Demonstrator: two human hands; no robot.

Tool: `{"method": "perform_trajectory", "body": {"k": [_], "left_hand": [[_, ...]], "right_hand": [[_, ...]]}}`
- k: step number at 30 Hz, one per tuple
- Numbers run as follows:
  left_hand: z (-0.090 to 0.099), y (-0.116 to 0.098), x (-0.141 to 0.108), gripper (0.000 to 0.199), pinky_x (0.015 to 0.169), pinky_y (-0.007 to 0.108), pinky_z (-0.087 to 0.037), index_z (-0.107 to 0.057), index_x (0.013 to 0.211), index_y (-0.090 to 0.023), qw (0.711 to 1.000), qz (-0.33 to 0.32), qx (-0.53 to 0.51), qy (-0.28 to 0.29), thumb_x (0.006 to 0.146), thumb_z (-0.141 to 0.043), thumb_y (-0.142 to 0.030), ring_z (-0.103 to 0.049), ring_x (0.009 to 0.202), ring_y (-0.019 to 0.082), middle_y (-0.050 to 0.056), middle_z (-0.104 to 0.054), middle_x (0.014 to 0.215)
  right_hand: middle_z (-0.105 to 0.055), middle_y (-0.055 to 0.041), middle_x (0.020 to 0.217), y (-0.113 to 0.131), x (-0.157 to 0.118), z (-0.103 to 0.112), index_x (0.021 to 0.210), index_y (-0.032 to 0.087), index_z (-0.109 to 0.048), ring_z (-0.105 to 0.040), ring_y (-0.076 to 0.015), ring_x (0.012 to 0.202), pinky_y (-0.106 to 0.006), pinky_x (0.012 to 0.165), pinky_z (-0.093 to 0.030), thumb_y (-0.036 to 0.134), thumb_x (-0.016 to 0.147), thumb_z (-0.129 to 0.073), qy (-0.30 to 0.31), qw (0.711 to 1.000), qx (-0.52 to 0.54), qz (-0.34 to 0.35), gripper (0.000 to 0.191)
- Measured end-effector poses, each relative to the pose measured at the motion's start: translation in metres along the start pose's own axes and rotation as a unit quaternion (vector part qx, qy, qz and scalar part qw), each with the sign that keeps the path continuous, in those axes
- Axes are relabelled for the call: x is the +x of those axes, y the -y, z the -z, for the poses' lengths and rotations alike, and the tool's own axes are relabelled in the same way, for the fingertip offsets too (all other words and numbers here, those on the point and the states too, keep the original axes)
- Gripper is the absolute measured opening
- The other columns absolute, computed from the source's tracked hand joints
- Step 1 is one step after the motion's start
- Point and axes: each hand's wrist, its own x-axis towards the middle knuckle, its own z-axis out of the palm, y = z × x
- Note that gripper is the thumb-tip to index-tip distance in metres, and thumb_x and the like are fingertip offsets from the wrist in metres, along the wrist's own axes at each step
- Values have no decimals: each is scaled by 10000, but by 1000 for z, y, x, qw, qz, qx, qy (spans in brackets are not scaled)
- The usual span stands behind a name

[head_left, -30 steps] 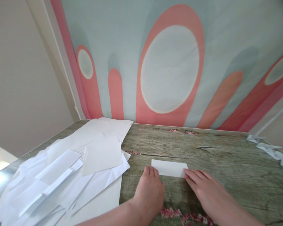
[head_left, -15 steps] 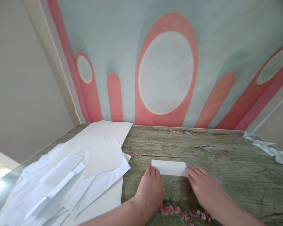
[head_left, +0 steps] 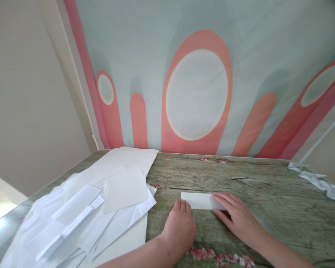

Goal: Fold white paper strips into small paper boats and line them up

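A narrow white paper strip [head_left: 198, 200], apparently folded paper, lies crosswise on the wood-patterned table [head_left: 257, 201]. My left hand [head_left: 181, 225] is closed, its curled fingertips pressed on the strip's lower left corner. Over the right end reaches my right hand [head_left: 236, 219], fingers along the top edge and thumb at the lower edge, gripping the strip between them. That right end is partly hidden under the fingers.
To the left, a heap of white paper sheets [head_left: 128, 191] spreads over the table, with folded pieces [head_left: 76, 204] on it. Several small folded paper shapes [head_left: 314, 178] line the right edge. Behind the table hangs a pink and grey-green patterned cloth [head_left: 248, 74].
My right hand has shifted left from the strip's right edge and now spans its end with thumb and fingers spread wider. The left hand stays at its corner. The view tilts up slightly.
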Motion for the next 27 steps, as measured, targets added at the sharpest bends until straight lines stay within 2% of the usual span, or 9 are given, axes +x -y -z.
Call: {"method": "perform_trajectory", "body": {"k": [6,11,15,22,27], "left_hand": [[-1,1,1,263,809,411,-398,-671,961,-55,1000,-1,-26,10,876,-468,-201,-540,985,291,231,-591,1023],[-6,1,2,274,850,407,-400,-647,998,-48,999,11,-42,1,876,-461,-207,-519,1051,295,231,-556,1125],[-9,5,2,307,868,400,-402,-606,1065,-30,998,-4,-64,-4,867,-463,-216,-498,1088,288,236,-522,1184],[0,14,2,318,923,361,-384,-597,1068,-44,990,-54,-130,-24,858,-439,-222,-476,1102,250,186,-525,1194],[2,16,2,338,944,336,-395,-521,1155,-88,972,-17,-225,-65,841,-433,-180,-510,1049,203,119,-548,1162]], "right_hand": [[-547,-91,1216,-6,-3,-8,1227,205,-494,-493,-213,1112,-406,919,-425,362,890,-456,23,1000,15,-15,374],[-541,-94,1238,-6,-3,-9,1218,205,-513,-495,-219,1118,-416,913,-432,361,883,-459,10,1000,0,-22,374],[-546,-98,1238,-5,-2,-8,1221,204,-516,-493,-226,1126,-430,920,-424,370,877,-465,4,1000,-11,-24,386],[-562,-89,1209,-7,-3,-10,1226,216,-504,-504,-220,1109,-411,901,-436,359,865,-486,-8,1000,1,-12,388],[-562,-84,1153,-6,-2,-9,1184,215,-520,-524,-217,1053,-392,881,-449,346,860,-497,-4,999,33,-29,351]]}}
